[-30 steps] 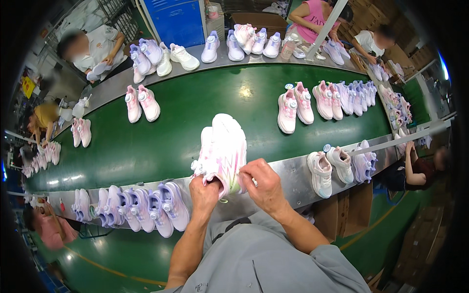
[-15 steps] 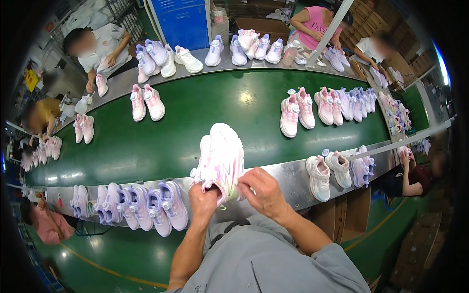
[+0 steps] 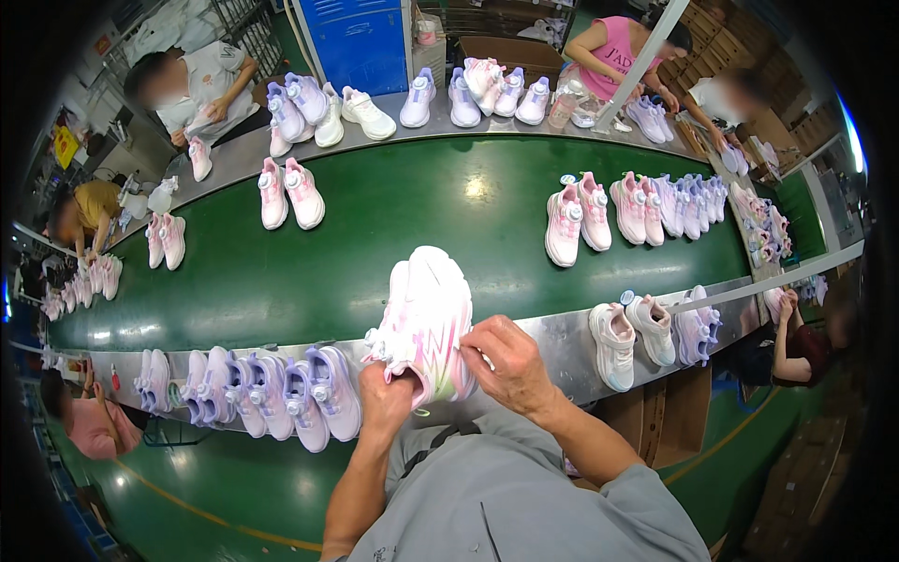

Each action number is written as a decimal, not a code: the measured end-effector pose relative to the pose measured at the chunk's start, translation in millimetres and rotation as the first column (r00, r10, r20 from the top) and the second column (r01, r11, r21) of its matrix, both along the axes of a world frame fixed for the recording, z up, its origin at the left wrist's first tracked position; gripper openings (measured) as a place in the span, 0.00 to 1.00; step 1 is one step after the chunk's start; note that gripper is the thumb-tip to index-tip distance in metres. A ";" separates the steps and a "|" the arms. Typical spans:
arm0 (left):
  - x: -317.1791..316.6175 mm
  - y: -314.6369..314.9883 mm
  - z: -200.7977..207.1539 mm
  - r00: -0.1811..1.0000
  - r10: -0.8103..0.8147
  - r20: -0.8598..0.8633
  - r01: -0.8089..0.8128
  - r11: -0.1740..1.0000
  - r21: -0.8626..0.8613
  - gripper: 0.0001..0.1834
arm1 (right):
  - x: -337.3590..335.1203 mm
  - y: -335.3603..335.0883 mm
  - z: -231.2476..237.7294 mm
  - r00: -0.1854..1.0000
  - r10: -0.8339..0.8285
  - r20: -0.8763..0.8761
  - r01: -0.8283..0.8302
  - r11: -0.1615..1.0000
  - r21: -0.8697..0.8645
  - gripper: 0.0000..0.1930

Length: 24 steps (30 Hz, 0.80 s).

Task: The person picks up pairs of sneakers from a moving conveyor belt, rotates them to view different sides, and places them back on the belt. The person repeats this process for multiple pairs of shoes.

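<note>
A pink-and-white sneaker (image 3: 434,314) is raised in front of me at the table's near edge, its toe pointing away and its side turned up. A second, similar shoe shows partly behind its left side. My left hand (image 3: 382,401) is closed around the heel and collar end, with some fingers hidden in the opening. At the sneaker's right side, my right hand (image 3: 510,363) has thumb and fingers pinched together close to the sole edge. Anything between those fingertips is too small to make out. A light green loop hangs at the heel.
Lilac sneakers (image 3: 332,393) line the metal ledge (image 3: 552,351) on my left; white sneakers (image 3: 613,347) stand on my right. Across the green surface (image 3: 403,206) are pink pairs (image 3: 565,225). Several people work around it. A pale bar (image 3: 777,276) crosses at right.
The whole view has shifted slightly. My left hand keeps its hold on the sneaker, and my right hand stays pinched beside the sole edge, with little movement.
</note>
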State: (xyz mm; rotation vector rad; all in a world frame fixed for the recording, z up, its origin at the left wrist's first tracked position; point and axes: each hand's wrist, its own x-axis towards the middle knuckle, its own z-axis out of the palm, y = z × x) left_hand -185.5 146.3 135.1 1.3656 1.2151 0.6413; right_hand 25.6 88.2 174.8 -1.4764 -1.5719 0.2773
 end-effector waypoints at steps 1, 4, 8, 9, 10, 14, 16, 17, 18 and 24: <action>-0.9 -0.2 -1.3 1.000 0.003 0.008 -0.002 1.000 -0.020 0.15 | 0.7 1.3 0.5 1.000 -0.014 -0.012 0.014 1.000 -0.015 0.08; -8.3 -1.6 -5.6 1.000 -0.019 0.009 0.019 0.999 -0.038 0.16 | 6.9 14.8 7.5 0.997 -0.066 -0.031 0.065 0.997 -0.034 0.07; -11.3 -1.6 0.0 0.994 -0.099 -0.037 0.101 0.993 0.064 0.20 | 29.6 37.1 16.6 1.000 -0.024 -0.019 0.023 0.999 -0.033 0.05; -10.8 -1.9 4.1 0.992 -0.116 -0.053 0.120 0.989 0.085 0.22 | 35.1 41.1 19.4 1.000 0.001 -0.007 -0.001 0.999 -0.044 0.05; -11.2 -2.5 4.9 0.990 -0.121 -0.070 0.127 0.987 0.094 0.22 | 39.4 45.5 20.9 1.000 0.026 0.005 -0.025 0.998 -0.056 0.05; -14.8 -3.1 4.3 0.990 -0.107 -0.086 0.116 0.988 0.101 0.21 | 44.0 59.3 25.7 0.997 0.074 -0.023 -0.076 0.993 -0.088 0.05; -16.2 -5.4 -0.3 0.993 -0.070 -0.093 0.075 0.995 0.059 0.18 | 38.7 53.3 23.2 0.997 0.067 0.031 -0.065 0.996 -0.054 0.06; -16.0 -5.4 -2.9 0.993 -0.049 -0.108 0.052 0.998 0.019 0.16 | 34.6 48.8 21.3 0.996 0.061 0.058 -0.059 0.998 -0.038 0.06; -15.9 -4.9 -5.3 0.992 -0.030 -0.124 0.028 0.999 -0.020 0.15 | 29.9 43.7 17.8 0.997 0.057 0.044 -0.055 0.997 -0.056 0.06; -18.3 5.8 -23.9 0.989 -0.075 -0.127 0.068 0.996 -0.060 0.16 | 0.1 12.7 4.2 0.987 0.124 -0.099 -0.141 0.973 -0.184 0.06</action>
